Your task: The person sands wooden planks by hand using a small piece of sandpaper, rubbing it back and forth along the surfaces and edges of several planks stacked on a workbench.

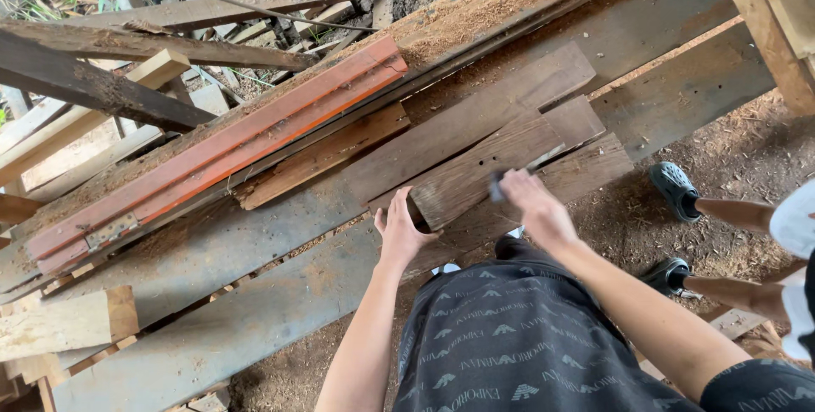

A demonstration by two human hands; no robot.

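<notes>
- While the weathered board [475, 170] is lying on the workbench [255, 310], its near end is gripped by the left hand [399, 229]; the fingers are curled around the end and the thumb is seen at the side.
- A small dark block [497, 184] is held by the right hand [531, 204], closed on it and pressed flat on the top face of the same board, about at the middle of it.
- At the near edge of the workbench, a dark patterned shirt [509, 344] is seen, worn by the person.
- The weathered board is placed across two other brown planks: a long plank [475, 115] on its far side and a cracked plank [586, 170] on its near side, both touching it.
- Beside the near right corner of the bench, on the dirt ground, the two legs of another person are seen, with dark clogs [675, 191] on the feet.
- To the left of the long plank, a shorter reddish-brown board [318, 157] is laid, just beside it.
- Further away, a long orange-painted rail [229, 145] with a metal hinge [110, 229] near its left end is stretched along the far edge of the workbench.
- Sawdust [501, 0] is spread along the far edge, behind the rail.
- Beyond the bench, a pile of old timber pieces [170, 47] is seen.
</notes>
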